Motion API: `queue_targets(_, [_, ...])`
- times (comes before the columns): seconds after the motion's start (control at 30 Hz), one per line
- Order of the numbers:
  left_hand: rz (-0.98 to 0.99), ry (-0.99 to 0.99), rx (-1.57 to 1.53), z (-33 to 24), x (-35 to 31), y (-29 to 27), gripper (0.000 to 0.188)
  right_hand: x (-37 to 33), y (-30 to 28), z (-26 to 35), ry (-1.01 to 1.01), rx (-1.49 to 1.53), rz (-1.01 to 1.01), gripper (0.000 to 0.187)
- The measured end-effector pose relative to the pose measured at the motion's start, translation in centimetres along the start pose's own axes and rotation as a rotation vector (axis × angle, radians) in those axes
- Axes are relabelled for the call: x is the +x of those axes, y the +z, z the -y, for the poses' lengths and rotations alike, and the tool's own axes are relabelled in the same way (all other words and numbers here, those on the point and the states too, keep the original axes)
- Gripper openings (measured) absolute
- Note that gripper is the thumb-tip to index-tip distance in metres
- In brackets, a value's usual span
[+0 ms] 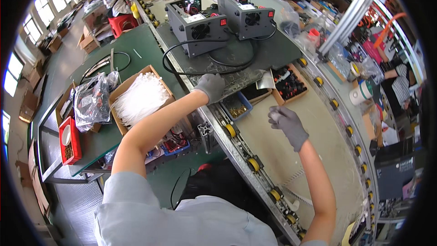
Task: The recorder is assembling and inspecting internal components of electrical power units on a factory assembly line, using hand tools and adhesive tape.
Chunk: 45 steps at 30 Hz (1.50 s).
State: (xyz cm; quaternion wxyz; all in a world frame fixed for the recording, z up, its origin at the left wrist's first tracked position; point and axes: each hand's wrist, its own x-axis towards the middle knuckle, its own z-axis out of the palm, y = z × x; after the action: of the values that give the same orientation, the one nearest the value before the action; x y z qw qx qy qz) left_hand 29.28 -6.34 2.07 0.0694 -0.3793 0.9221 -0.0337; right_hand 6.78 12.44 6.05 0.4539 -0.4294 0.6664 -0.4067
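Note:
My left hand (pixel 210 87), in a grey glove, is closed over the near left corner of a dark flat board (pixel 284 54). Two grey machine housings (pixel 200 34) with open tops, black fans and red switches stand on that board. A black cable (pixel 182 70) from the nearer housing loops just beyond my left hand. To the right, my right hand (pixel 289 125), also gloved, hovers over the conveyor bed with its fingers curled in; whatever they may hold is hidden. Between the hands sit a blue bin of brass-coloured screws (pixel 236 110) and a box of small black and red parts (pixel 290 84).
Left of the conveyor, a green table (pixel 148 48) carries a box of white cable ties (pixel 143 98), bagged parts (pixel 93 100) and a red bin (pixel 69 141). Yellow rollers (pixel 253 164) line the rails. A metal post (pixel 343 23) rises at right. Other people work farther off.

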Motion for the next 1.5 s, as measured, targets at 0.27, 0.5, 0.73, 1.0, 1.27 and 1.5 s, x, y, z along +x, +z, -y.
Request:
queue_targets(0.27, [-0.054, 0.136, 0.040, -9.6, -4.8, 1.3, 0.044, 0.4, 1.4, -7.2, 0.298, 0.478, -0.040, 0.024])
queue_targets(0.5, [0.045, 0.306, -0.003, -18.4, -9.5, -1.9, 0.044, -1.8, 0.3, -11.7, 0.301, 0.631, -0.147, 0.026])
queue_targets(0.73, [0.259, 1.060, -0.587, -21.7, -17.3, -6.9, 0.035, -13.1, -6.3, -17.8, 0.238, 0.589, -0.298, 0.027])
queue_targets(1.0, [-0.497, 0.865, -0.210, -12.3, -9.5, -15.3, 0.065, -28.2, -15.0, -19.6, 0.464, 0.333, -0.507, 0.031])
queue_targets(1.27, [-0.337, 1.122, -0.174, -20.7, -10.8, -11.9, 0.054, -29.9, -19.3, -0.3, -0.139, -0.173, -0.806, 0.029])
queue_targets(1.5, [-0.361, 1.199, -0.313, -22.5, -15.7, -11.2, 0.055, -18.9, -18.3, 1.8, -0.113, -0.258, 0.068, 0.035])
